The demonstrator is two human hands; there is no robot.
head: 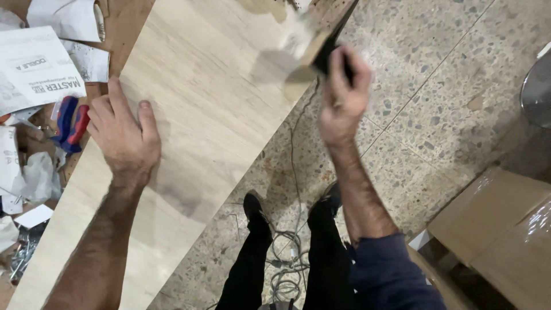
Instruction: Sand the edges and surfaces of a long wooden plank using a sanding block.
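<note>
— Wooden panel (195, 115): it runs in a long slant from the lower left of the frame up to the top centre, pale grain side up. Its right edge hangs over the speckled floor (436, 86).

— What are the hands doing?

— The left hand (123, 135) lies flat on the panel at centre left, fingers together and pointing up the frame, pressing the board down. The right hand (344, 92) is at upper centre, just off the panel's right edge, closed around a dark handle. A pale block-shaped head (298, 46) sits above the fist; it is blurred, so I judge it a mallet or a tapping block, but I cannot tell which.

— So which step is this?

— Judging by the blur and the braced palm, striking along the panel's edge, near its upper end.

— And what does the next move call for?

— A square blow on the edge, I'd say, with the left palm holding firm so the board does not slide. The feet (255, 209) and a loose cable (287, 270) lie directly below, at bottom centre. Papers (34, 63) and red-and-blue pliers (72, 123) are at far left, cardboard boxes (493, 224) at lower right.
</note>
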